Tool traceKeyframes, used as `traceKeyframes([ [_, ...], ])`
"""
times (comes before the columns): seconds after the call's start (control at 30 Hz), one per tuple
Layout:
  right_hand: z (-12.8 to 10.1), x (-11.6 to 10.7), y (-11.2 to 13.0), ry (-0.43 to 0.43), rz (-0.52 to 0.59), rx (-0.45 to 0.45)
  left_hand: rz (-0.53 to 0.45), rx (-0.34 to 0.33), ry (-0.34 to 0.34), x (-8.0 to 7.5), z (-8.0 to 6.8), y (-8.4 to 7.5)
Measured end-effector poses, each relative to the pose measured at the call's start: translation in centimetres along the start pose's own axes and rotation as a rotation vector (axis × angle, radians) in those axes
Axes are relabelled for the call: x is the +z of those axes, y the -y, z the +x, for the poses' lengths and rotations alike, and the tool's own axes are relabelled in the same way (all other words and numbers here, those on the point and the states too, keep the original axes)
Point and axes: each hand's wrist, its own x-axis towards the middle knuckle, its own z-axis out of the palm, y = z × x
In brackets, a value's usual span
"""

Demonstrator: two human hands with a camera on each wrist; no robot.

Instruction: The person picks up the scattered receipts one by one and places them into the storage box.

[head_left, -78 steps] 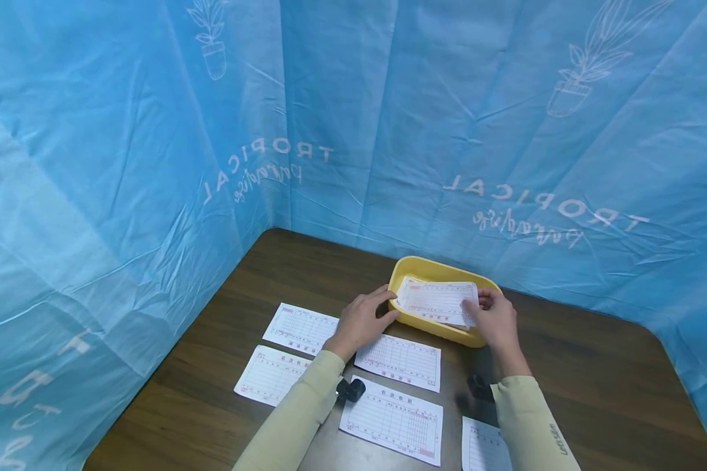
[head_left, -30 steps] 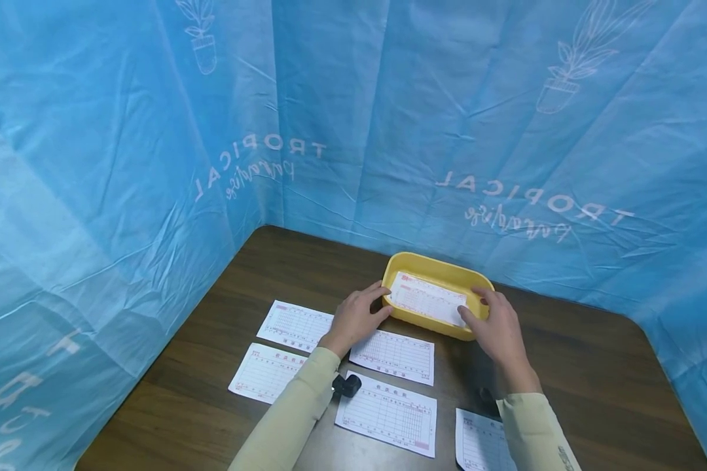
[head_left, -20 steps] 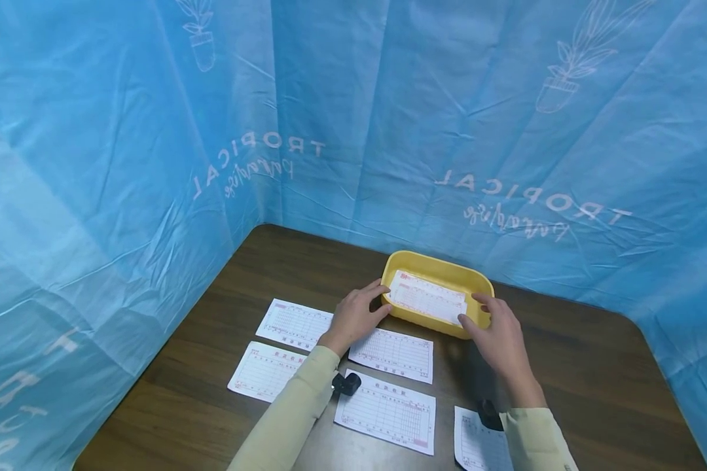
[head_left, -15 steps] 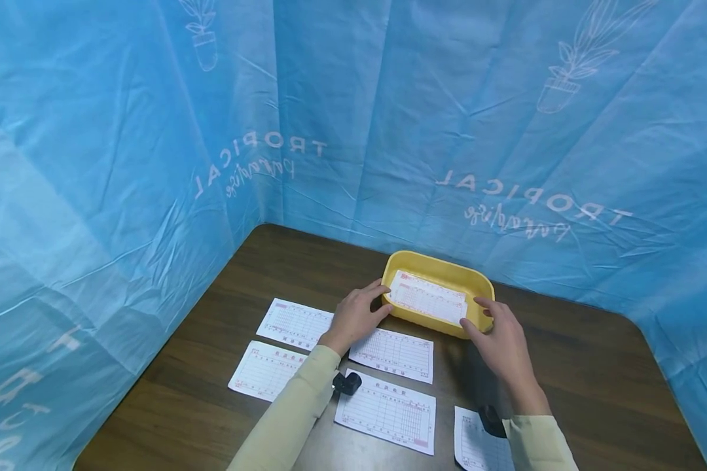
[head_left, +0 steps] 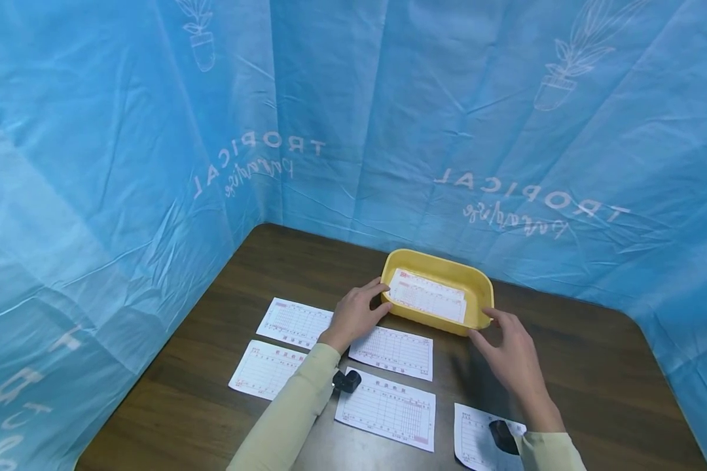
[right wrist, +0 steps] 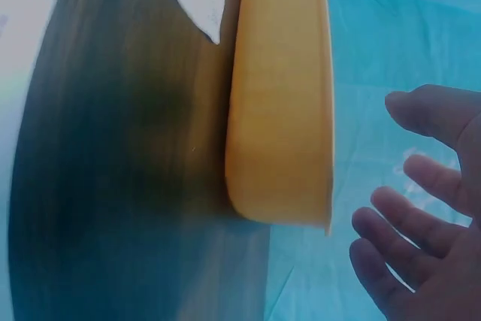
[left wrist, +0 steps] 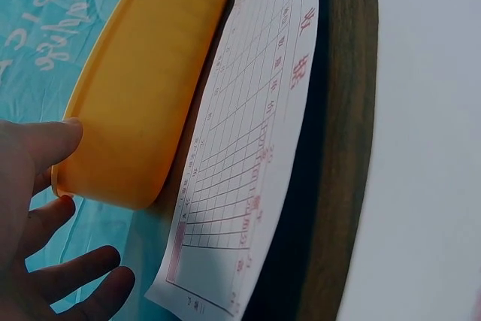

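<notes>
Near the far edge of the surface [head_left: 601,366], our L hand [head_left: 356,318], fingers apart, touches the tray's [head_left: 443,269] rim, prob. to steady it w/ the paper slips [head_left: 429,299] inside, while our R hand [head_left: 515,353], fingers apart too, holds 0 by the R end.

Papers [head_left: 427,297] in tray [head_left: 442,269], curtain [head_left: 448,131] behind (close)

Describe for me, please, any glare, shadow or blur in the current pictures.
Head view: pale glare on the table near the bottom edge, dark shadow beside the right hand; left wrist view: the slip at the right edge looks soft; right wrist view: hazy, with the yellow tray and table blurred.
</notes>
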Motion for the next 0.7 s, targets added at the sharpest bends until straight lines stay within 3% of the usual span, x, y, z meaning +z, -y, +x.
traceKeyframes([
  [0.37,-1.0,-0.6,-1.0,-0.013,0.054,0.018,-0.002,-0.003,0.001,-0.1,0.2,-0.2],
  [0.7,-2.1,-1.4,-2.0,-0.002,-0.002,-0.015,0.009,0.004,0.005,0.0,0.0,-0.1],
])
